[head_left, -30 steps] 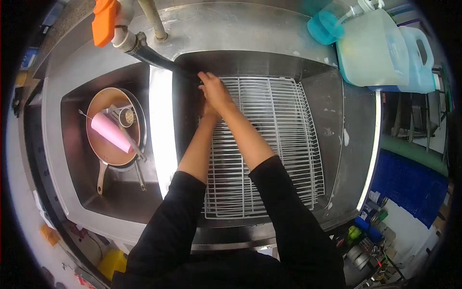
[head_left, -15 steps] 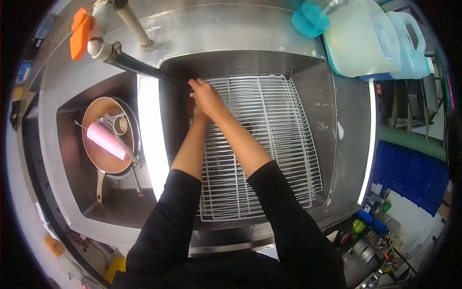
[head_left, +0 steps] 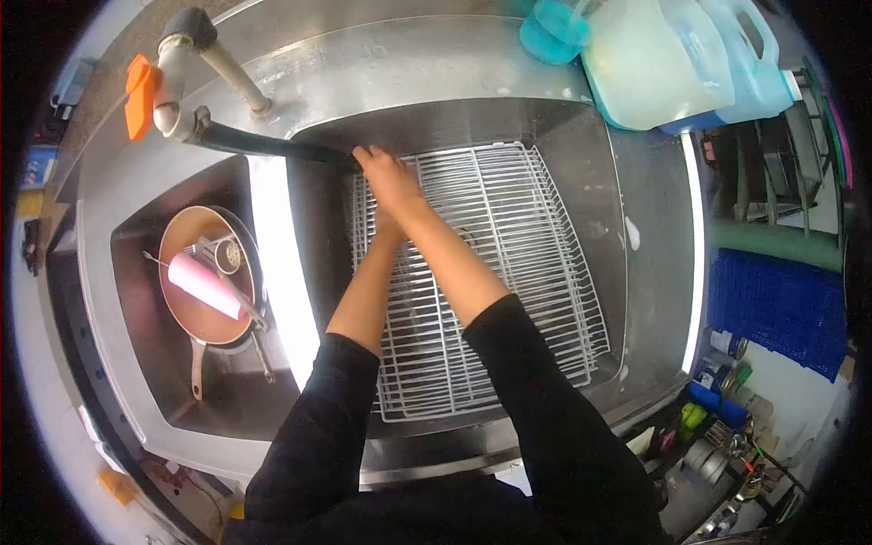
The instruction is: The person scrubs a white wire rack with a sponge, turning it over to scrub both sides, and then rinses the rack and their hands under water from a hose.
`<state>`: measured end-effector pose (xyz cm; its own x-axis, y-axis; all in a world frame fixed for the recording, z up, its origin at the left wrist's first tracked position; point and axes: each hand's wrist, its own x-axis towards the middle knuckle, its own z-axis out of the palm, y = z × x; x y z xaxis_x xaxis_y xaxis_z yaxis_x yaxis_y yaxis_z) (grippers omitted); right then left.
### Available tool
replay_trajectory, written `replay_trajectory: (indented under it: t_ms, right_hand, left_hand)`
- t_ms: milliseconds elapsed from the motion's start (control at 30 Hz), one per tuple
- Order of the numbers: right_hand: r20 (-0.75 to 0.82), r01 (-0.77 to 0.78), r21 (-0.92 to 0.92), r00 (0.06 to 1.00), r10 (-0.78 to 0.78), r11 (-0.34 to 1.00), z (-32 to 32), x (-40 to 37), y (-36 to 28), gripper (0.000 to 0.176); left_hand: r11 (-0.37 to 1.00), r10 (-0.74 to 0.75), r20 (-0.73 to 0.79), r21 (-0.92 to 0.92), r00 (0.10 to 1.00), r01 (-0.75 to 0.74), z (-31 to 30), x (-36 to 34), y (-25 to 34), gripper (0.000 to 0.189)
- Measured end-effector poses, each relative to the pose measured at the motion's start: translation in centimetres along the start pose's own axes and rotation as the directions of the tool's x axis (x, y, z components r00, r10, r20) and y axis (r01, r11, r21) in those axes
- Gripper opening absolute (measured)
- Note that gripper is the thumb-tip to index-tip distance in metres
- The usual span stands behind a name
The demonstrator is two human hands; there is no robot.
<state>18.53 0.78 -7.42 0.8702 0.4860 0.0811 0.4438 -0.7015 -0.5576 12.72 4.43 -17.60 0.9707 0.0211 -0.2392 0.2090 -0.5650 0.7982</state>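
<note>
Both my hands are together over the left far corner of the white wire rack (head_left: 495,227), which lies in the right sink basin. My right hand (head_left: 388,180) is on top, its fingers bent and close together at the end of the black faucet hose (head_left: 263,143). Below it is my left hand (head_left: 385,221), mostly covered, with its fingers hidden. What lies between the hands, if anything, does not show. A valve with an orange handle (head_left: 141,97) sits on the pipe feeding the hose.
In the left basin (head_left: 145,345) a frying pan (head_left: 186,313) holds a pink cup (head_left: 204,286) and several utensils. Large jugs (head_left: 658,64) and a turquoise container (head_left: 552,32) stand on the back right ledge. A blue mat (head_left: 772,309) lies at right.
The view has shifted slightly, so the faucet and left basin appear lower. My hands stay together near the hose end, the left one now more covered by the right.
</note>
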Motion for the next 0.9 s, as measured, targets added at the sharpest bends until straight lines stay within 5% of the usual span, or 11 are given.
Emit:
replay_trajectory:
  t_ms: [167,300,433,467,600,733,833,900]
  right_hand:
    - [-0.026,0.055,0.122,0.998,-0.052,0.991,2.5,0.8,0.1,0.030]
    - [-0.056,0.064,0.110,0.997,-0.058,0.992,1.6,0.5,0.6,0.033]
    - [-0.089,0.127,0.178,0.990,-0.112,0.976,1.1,0.6,1.0,0.033]
    - [0.068,0.052,0.316,0.995,-0.077,0.947,1.2,0.5,1.0,0.032]
    - [0.133,-0.016,0.134,0.991,-0.002,0.991,1.3,-0.5,-1.5,0.033]
    - [0.088,-0.036,0.240,0.996,0.016,0.970,2.6,0.8,0.1,0.033]
    - [0.015,0.109,-0.022,0.994,-0.109,0.994,0.0,0.7,1.8,0.037]
    - [0.020,0.084,-0.037,0.996,-0.083,0.996,-2.2,0.4,2.2,0.033]
  left_hand:
    - [0.959,-0.033,-0.258,0.264,0.966,0.103,-1.1,1.4,-2.3,0.066]
    - [0.933,-0.071,-0.283,0.320,0.956,0.164,-2.1,2.9,-2.5,0.066]
    - [0.940,-0.109,-0.244,0.289,0.964,0.180,-3.2,3.4,-2.3,0.065]
    - [0.943,-0.117,-0.231,0.278,0.966,0.181,-3.4,3.3,-2.3,0.065]
    - [0.962,-0.108,-0.160,0.234,0.981,0.144,-3.5,2.9,-1.7,0.065]
    - [0.974,-0.034,-0.063,0.221,0.997,0.047,-2.6,2.9,-1.2,0.065]
    - [0.969,0.048,0.002,0.243,0.999,-0.047,-0.6,2.3,0.0,0.065]
    - [0.963,0.084,0.043,0.254,0.996,-0.092,0.8,1.9,1.2,0.065]
